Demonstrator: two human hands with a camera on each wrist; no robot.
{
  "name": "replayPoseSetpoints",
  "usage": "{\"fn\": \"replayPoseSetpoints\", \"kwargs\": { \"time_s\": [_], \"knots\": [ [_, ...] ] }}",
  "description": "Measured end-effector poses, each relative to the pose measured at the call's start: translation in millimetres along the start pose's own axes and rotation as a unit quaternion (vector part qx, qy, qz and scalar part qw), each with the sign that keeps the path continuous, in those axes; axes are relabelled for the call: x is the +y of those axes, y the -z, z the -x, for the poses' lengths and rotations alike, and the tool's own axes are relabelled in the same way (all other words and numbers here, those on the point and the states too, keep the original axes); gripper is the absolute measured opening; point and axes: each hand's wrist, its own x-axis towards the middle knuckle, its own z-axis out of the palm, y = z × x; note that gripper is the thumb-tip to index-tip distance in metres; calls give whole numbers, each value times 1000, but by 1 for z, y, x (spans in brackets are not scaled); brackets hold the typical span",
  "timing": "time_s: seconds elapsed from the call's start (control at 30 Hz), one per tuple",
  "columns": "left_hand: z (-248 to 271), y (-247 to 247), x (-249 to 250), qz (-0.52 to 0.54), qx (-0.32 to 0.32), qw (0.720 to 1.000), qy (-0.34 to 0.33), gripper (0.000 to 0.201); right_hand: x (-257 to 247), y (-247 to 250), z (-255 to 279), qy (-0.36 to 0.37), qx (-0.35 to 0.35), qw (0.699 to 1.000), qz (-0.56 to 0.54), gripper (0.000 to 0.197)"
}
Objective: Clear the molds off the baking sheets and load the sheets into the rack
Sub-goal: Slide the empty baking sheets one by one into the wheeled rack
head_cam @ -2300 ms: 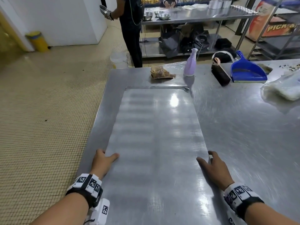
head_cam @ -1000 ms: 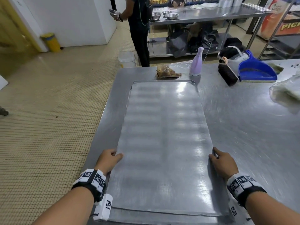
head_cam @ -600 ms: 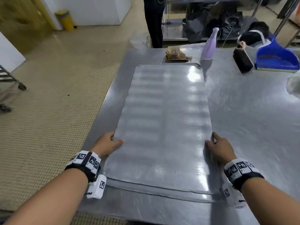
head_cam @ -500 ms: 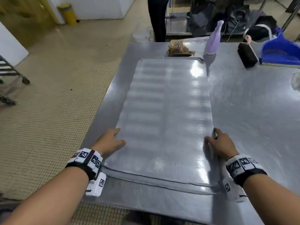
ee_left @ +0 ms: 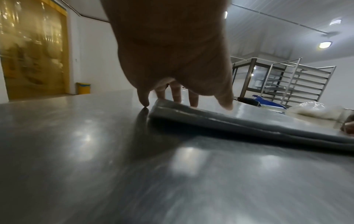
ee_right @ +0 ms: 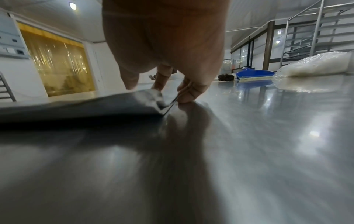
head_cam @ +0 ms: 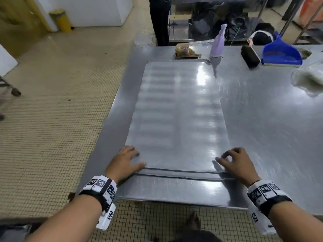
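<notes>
A bare steel baking sheet (head_cam: 178, 119) lies lengthwise on the steel table (head_cam: 271, 128), with no molds on it. My left hand (head_cam: 136, 159) rests on its near left corner, fingers straight and thumb along the near edge. In the left wrist view the fingertips (ee_left: 193, 101) lie on the sheet (ee_left: 239, 121) and the little finger touches the table. My right hand (head_cam: 225, 158) is at the near right corner with curled fingers. In the right wrist view that hand (ee_right: 164, 89) grips the corner of the sheet (ee_right: 95, 104), which stands slightly off the table.
At the table's far end stand a brown packet (head_cam: 186, 50), a purple spray bottle (head_cam: 217, 43), a brush (head_cam: 250, 56) and a blue dustpan (head_cam: 279, 53). A plastic bag (head_cam: 309, 79) lies at the right. A person (head_cam: 160, 20) stands beyond. A tray rack (ee_left: 298, 81) stands behind the table.
Both hands have slid back along the sheet's long sides to its near corners. The right fingers have curled round the corner. My view has pulled back and risen.
</notes>
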Motion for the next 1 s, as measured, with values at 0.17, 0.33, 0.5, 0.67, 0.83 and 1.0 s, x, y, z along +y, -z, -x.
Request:
{"fn": "replayPoseSetpoints", "kwargs": {
  "time_s": [0.17, 0.33, 0.5, 0.67, 0.83, 1.0],
  "knots": [
    [39, -10, -16, 15, 30, 999, -26, 61, -1, -22, 66, 40, -6, 999, 4, 45],
    [56, -20, -11, -45, 108, 990, -78, 19, -5, -39, 91, -4, 81, 997, -9, 22],
    [76, -23, -12, -57, 80, 993, -73, 21, 7, -40, 112, -7, 61, 998, -16, 33],
    [94, -18, -8, 16, 58, 998, -35, 47, 8, -37, 132, -47, 133, 988, -65, 54],
    [106, -24, -14, 38, 100, 993, 51, 68, 15, -22, 150, -142, 104, 983, -58, 39],
    [121, -42, -8, 40, 127, 982, 133, 88, 20, -25, 156, -161, 76, 979, -94, 60]
  ]
}}
